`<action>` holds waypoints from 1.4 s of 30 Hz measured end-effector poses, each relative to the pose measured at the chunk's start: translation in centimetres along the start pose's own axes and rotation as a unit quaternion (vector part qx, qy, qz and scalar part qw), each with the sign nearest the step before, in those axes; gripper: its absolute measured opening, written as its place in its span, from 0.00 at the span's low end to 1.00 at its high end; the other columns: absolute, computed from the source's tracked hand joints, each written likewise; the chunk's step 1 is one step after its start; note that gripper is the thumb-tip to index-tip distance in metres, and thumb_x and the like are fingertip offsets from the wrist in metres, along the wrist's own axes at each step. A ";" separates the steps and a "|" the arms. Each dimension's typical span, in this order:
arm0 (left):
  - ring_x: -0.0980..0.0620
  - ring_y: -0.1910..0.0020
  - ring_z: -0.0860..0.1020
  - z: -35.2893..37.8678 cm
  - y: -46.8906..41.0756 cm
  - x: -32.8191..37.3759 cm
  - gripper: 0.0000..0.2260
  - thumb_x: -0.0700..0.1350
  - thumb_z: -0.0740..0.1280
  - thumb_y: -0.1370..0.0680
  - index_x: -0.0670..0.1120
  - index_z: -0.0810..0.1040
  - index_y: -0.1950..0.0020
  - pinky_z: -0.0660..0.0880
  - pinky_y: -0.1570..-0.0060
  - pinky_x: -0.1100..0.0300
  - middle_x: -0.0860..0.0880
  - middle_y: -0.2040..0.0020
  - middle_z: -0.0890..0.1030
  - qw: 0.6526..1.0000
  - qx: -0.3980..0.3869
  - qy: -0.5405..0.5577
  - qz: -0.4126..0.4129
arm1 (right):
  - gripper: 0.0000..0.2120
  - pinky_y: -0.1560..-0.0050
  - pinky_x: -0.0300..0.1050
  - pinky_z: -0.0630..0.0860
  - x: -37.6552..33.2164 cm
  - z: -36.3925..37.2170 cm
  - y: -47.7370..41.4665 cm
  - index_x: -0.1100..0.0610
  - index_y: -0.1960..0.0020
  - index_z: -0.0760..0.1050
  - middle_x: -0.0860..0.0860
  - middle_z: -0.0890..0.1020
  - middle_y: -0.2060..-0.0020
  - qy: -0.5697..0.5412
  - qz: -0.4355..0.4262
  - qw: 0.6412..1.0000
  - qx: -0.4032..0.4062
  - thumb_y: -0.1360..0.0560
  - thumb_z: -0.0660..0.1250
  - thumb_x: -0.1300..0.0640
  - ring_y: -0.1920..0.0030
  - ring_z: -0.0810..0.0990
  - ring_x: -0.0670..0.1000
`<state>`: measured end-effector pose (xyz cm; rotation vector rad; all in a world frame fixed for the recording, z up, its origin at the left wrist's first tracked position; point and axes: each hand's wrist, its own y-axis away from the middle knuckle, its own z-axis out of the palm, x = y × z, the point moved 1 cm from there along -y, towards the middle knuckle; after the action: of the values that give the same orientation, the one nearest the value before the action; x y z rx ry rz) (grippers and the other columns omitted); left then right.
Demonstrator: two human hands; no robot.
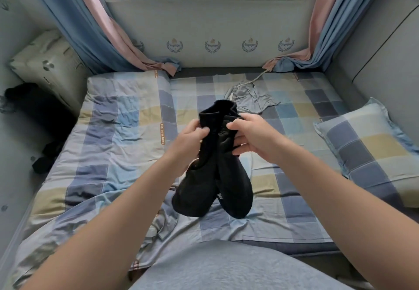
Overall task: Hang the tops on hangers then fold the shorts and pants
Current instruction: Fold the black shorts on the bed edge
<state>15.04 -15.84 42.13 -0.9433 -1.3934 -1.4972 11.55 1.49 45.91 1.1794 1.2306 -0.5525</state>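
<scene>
Black shorts [213, 176] hang in the air over the middle of the checked bed [113, 131]. They are gathered at the waistband between the left hand [192, 137] and the right hand [254, 135], and the two leg ends dangle just above the sheet. The left fingers [203, 131] are curled and pinch the bunched waistband. The right fingers [235, 126] wrap round the cloth from the other side, with the thumb on top. The main risk is a crooked fold: the waistband is crumpled rather than stretched flat, and the legs seem to cross slightly, so laying the shorts down like this would likely trap a twist. The sheet below is rumpled, which could push wrinkles into whatever is folded on it. A pinch on soft, gathered fabric may also slip on one side and let the shorts drop in a heap. By count there are two hands and one pair of black shorts held in them. One pair of grey shorts [251, 98] lies spread near the far edge, well apart from the hands. One checked pillow [367, 147] is at the right. Two dark heaps [45, 156] sit at the left side of the bed, too shadowed to identify. No hanger is in view.
</scene>
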 end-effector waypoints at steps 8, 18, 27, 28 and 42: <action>0.42 0.42 0.82 0.5 1.5 0.6 0.19 0.39 0.74 0.26 0.43 0.77 0.36 0.78 0.39 0.45 0.41 0.44 0.83 0.993 -0.059 -0.035 0.098 | 0.12 0.60 0.38 0.80 -2.6 -0.5 1.5 0.51 0.51 0.84 0.50 0.86 0.61 0.193 -0.124 0.973 -0.023 0.20 0.63 0.61 0.63 0.81 0.44; 0.44 0.41 0.82 -2.2 1.2 -0.9 0.18 0.37 0.70 0.28 0.50 0.81 0.40 0.80 0.46 0.53 0.44 0.41 0.83 0.988 -0.150 0.020 0.011 | 0.45 0.23 0.58 0.56 8.3 -4.0 -1.8 0.43 0.22 0.59 0.46 0.67 0.24 -0.014 0.010 0.994 -0.107 0.34 0.73 0.36 0.24 0.64 0.49; 0.45 0.48 0.80 -4.2 -3.1 -4.7 0.13 0.31 0.70 0.25 0.47 0.76 0.47 0.76 0.52 0.56 0.47 0.52 0.81 0.979 0.006 -0.198 -0.036 | 0.09 0.39 0.53 0.78 10.0 -1.9 -6.0 0.47 0.50 0.84 0.52 0.87 0.49 0.104 0.042 0.993 -0.024 0.23 0.71 0.61 0.45 0.84 0.53; 0.46 0.50 0.79 -4.1 -3.7 -4.9 0.12 0.33 0.70 0.25 0.47 0.74 0.48 0.75 0.56 0.57 0.48 0.54 0.80 0.972 0.020 -0.232 -0.041 | 0.09 0.38 0.54 0.77 9.7 -1.8 -6.6 0.48 0.53 0.83 0.54 0.86 0.50 0.131 0.036 0.991 0.007 0.22 0.70 0.61 0.45 0.84 0.55; 0.44 0.52 0.77 -4.2 -7.7 -2.9 0.12 0.37 0.72 0.26 0.47 0.71 0.48 0.74 0.53 0.50 0.48 0.55 0.79 0.921 0.079 -0.374 0.075 | 0.05 0.58 0.44 0.74 7.3 -2.7 -9.4 0.50 0.55 0.81 0.44 0.82 0.64 0.228 -0.109 0.958 0.135 0.23 0.69 0.59 0.62 0.78 0.47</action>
<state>8.94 -19.66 36.36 -1.5693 -1.8792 -0.9067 4.61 2.41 35.88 1.4626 1.7354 -0.6479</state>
